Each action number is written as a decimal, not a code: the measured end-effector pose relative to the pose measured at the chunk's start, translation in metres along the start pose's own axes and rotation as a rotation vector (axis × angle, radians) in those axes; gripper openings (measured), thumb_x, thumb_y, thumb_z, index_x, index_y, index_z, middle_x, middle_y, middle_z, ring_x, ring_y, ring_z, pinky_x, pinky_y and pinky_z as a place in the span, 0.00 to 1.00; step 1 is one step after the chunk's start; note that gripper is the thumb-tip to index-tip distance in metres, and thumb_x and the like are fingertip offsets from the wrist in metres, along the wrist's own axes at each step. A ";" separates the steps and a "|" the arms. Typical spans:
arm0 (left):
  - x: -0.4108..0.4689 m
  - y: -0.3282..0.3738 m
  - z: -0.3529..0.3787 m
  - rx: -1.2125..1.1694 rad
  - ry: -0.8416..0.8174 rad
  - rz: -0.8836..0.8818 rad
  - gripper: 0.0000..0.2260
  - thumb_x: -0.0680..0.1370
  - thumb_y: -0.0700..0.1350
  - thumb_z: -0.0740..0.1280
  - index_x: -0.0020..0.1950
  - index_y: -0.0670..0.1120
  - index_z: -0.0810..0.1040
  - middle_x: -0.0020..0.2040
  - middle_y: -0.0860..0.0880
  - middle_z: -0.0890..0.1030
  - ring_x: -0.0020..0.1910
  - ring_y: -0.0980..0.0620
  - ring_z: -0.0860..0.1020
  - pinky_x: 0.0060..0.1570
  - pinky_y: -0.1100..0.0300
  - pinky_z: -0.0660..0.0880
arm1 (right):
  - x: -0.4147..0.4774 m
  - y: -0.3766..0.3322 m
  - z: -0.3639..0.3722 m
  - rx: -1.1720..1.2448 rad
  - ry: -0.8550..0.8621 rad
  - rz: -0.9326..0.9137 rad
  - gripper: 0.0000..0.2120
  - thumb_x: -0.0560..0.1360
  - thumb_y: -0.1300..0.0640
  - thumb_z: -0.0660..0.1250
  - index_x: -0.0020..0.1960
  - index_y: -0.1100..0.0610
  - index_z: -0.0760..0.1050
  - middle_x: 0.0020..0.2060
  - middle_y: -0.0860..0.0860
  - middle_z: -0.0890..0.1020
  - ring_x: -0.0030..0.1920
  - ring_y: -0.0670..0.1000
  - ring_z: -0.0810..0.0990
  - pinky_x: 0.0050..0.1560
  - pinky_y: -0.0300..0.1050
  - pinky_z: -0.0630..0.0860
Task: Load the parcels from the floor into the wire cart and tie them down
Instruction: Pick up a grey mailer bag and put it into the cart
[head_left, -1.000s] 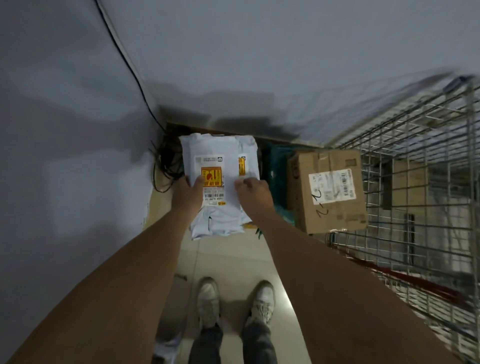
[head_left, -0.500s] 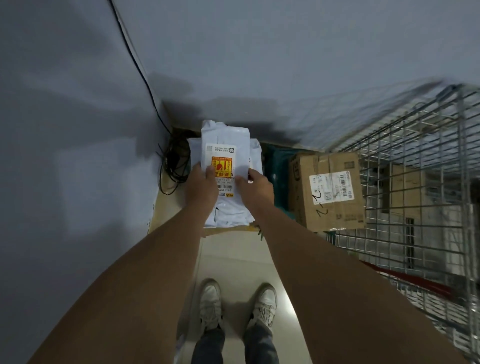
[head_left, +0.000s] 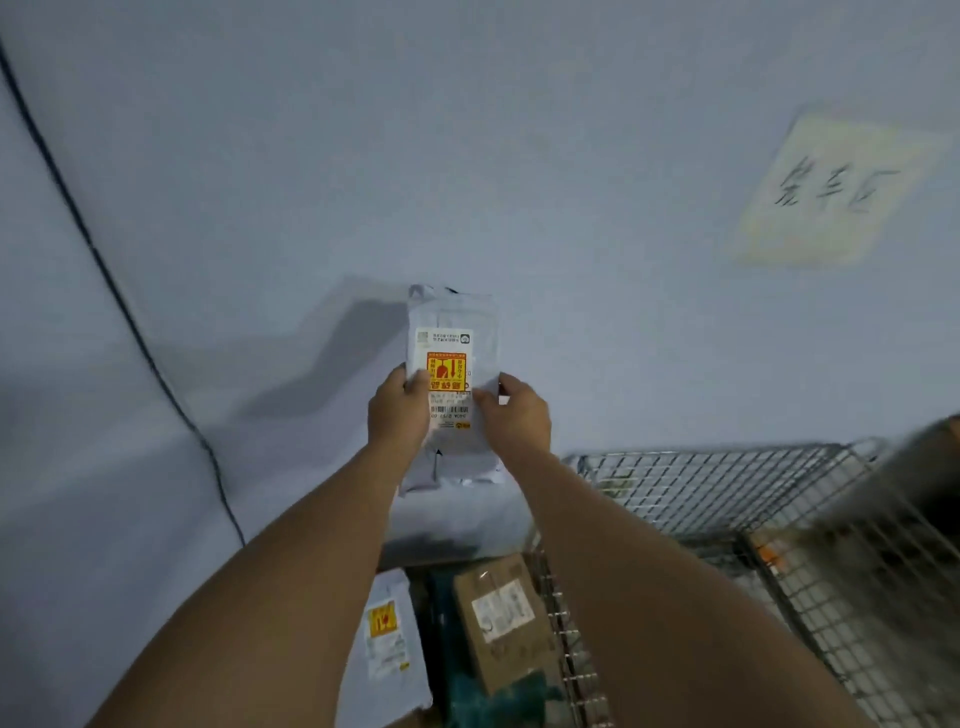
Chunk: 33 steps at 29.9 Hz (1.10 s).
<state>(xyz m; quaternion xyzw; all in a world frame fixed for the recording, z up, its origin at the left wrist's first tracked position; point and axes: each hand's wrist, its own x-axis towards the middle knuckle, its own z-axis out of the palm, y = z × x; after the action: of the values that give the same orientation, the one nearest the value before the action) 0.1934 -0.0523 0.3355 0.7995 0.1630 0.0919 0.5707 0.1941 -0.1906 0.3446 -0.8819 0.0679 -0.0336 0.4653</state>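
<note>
Holding white mailer (head_left: 457, 322) up before wall; left hand (head_left: 397, 410) and right hand (head_left: 514, 415) each clamping one side edge, thumbs on label. Near right, wire cart (head_left: 727, 483) standing. Best swinging mailer right over rim, laying flat. On floor, brown box (head_left: 498, 623) and second mailer (head_left: 387, 634) lying.

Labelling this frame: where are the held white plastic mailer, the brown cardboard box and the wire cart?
white plastic mailer (head_left: 457, 309), head view, bare face above its label.
brown cardboard box (head_left: 514, 660), head view, top face below its label.
metal wire cart (head_left: 701, 483), head view, mesh wall.
</note>
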 end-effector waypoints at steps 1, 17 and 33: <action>-0.003 0.037 0.005 -0.014 -0.025 0.056 0.17 0.87 0.51 0.57 0.70 0.45 0.77 0.61 0.45 0.83 0.50 0.47 0.80 0.43 0.58 0.76 | 0.002 -0.017 -0.032 0.012 0.054 -0.016 0.09 0.80 0.50 0.66 0.44 0.54 0.76 0.46 0.52 0.82 0.47 0.55 0.81 0.46 0.48 0.76; -0.262 0.440 0.264 -0.235 -0.446 0.642 0.14 0.86 0.51 0.59 0.60 0.48 0.82 0.52 0.48 0.85 0.44 0.52 0.80 0.33 0.63 0.72 | -0.114 -0.015 -0.562 0.001 0.852 -0.013 0.14 0.79 0.55 0.61 0.35 0.54 0.72 0.31 0.50 0.78 0.32 0.51 0.72 0.30 0.42 0.64; -0.499 0.536 0.555 -0.365 -0.785 0.675 0.13 0.87 0.51 0.59 0.61 0.48 0.82 0.53 0.49 0.84 0.48 0.50 0.83 0.35 0.62 0.75 | -0.206 0.175 -0.855 -0.148 1.159 0.149 0.12 0.80 0.51 0.61 0.44 0.52 0.80 0.38 0.49 0.84 0.37 0.50 0.81 0.30 0.40 0.68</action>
<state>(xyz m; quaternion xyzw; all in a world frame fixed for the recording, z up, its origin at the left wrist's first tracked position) -0.0023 -0.8824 0.6760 0.6699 -0.3463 -0.0084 0.6568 -0.1296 -0.9554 0.6840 -0.7427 0.3751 -0.4724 0.2907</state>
